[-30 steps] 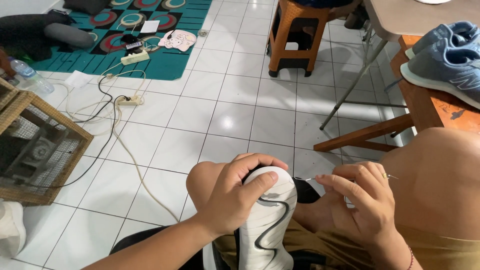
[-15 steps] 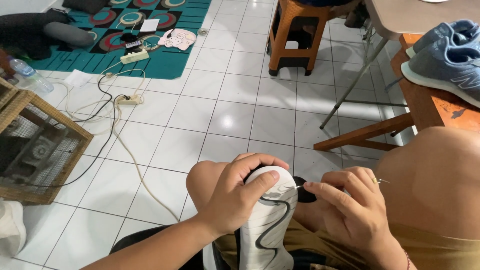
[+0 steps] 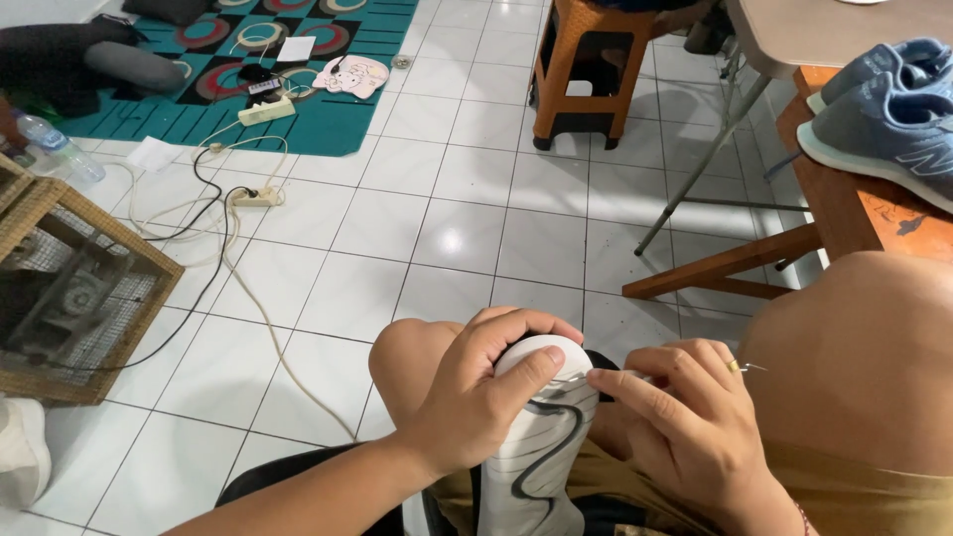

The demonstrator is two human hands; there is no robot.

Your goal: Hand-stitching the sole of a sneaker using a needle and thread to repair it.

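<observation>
A shoe with a white sole marked by a black wavy line (image 3: 536, 457) stands sole-up between my knees at the bottom centre. My left hand (image 3: 481, 397) wraps over its toe end, thumb pressed on the sole. Right beside it, my right hand (image 3: 685, 427) pinches a thin needle (image 3: 574, 378) against the sole's right edge, with a ring on one finger. The shoe's upper is hidden behind the sole and my hands.
White tiled floor with cables and a power strip (image 3: 256, 196). A wicker cage (image 3: 69, 288) at left, a plastic bottle (image 3: 55, 144), a teal patterned rug (image 3: 248, 69). An orange stool (image 3: 586, 69), a wooden bench (image 3: 844, 213) carrying blue-grey sneakers (image 3: 884, 119).
My right hand has shifted left and closed in on the sole's edge, fingertips now meeting my left thumb. The left hand and shoe have stayed put.
</observation>
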